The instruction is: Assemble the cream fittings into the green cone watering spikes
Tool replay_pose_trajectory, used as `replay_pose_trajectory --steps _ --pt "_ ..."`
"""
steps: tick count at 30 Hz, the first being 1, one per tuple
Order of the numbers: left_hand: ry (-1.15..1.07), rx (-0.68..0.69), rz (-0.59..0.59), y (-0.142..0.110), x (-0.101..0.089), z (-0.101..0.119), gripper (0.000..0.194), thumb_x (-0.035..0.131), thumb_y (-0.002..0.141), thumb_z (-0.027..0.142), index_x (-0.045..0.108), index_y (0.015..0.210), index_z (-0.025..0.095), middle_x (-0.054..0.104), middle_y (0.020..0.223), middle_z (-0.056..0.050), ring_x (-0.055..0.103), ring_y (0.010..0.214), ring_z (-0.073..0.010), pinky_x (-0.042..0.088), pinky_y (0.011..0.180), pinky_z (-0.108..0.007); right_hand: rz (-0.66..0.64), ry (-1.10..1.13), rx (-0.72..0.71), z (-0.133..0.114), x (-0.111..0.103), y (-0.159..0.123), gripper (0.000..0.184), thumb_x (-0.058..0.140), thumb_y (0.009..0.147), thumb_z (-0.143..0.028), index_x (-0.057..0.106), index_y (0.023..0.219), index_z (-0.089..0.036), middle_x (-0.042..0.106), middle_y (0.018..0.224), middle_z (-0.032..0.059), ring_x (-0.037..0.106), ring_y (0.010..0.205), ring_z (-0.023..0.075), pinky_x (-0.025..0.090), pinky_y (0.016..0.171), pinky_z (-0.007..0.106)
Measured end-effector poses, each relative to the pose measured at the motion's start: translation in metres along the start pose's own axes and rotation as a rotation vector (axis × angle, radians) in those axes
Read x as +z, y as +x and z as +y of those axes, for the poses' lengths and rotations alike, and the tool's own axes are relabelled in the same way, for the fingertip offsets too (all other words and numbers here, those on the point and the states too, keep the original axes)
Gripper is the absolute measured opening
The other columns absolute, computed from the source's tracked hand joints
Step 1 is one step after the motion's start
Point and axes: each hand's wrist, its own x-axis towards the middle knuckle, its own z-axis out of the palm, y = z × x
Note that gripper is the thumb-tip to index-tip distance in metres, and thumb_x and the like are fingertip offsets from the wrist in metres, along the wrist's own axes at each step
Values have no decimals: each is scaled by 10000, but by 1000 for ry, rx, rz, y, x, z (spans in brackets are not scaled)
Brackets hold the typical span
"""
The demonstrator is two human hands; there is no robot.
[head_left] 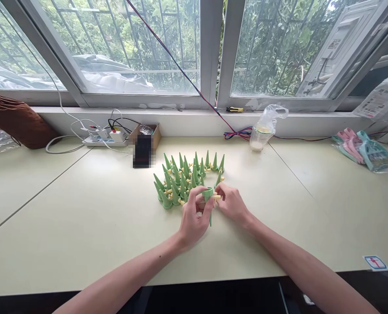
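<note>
My left hand (196,214) is closed around a green plant watering spike (208,194), held with its open wide end up and its tip down. A pale yellow valve (216,197) sticks out from the spike's side toward the right. My right hand (232,201) has its fingers pinched together at that valve, partly hiding it. Just behind the hands stand several more green watering spikes (176,178), tips up, in curved rows with yellow valves at their bases. One spike (219,178) stands apart, close behind my right fingers.
At the back are a small cardboard box (154,136), a power strip (104,140), a bagged cup (262,133) and coiled cables (238,134). A brown bag (20,122) lies at left, packaged pink and teal items (365,148) at right. The table's front edge (115,288) is near me.
</note>
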Motion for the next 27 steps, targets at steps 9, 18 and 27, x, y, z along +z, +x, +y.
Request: replay_pose_trajectory --steps 9,18,27 --pt "12 79 80 8 -5 4 226 548 987 275 480 1200 244 597 711 36 482 430 -40 320 371 -107 155 379 -94 -15 -6 -6 168 613 929 -356 602 869 -199 560 663 -22 457 499 100 385 471 241" --pt "10 72 116 9 -7 2 225 546 991 295 531 1210 242 575 717 39 379 399 -17 319 354 -111 242 615 -82 -17 -9 -9 146 701 898 -340 702 948 -203 611 686 -20 498 465 81 457 440 237" --pt "-9 12 119 9 -6 1 237 562 980 319 524 1207 262 568 787 29 380 396 -8 311 342 -108 228 605 -94 -22 -10 -12 184 585 974 -348 688 1010 -200 642 770 13 516 464 81 445 408 232"
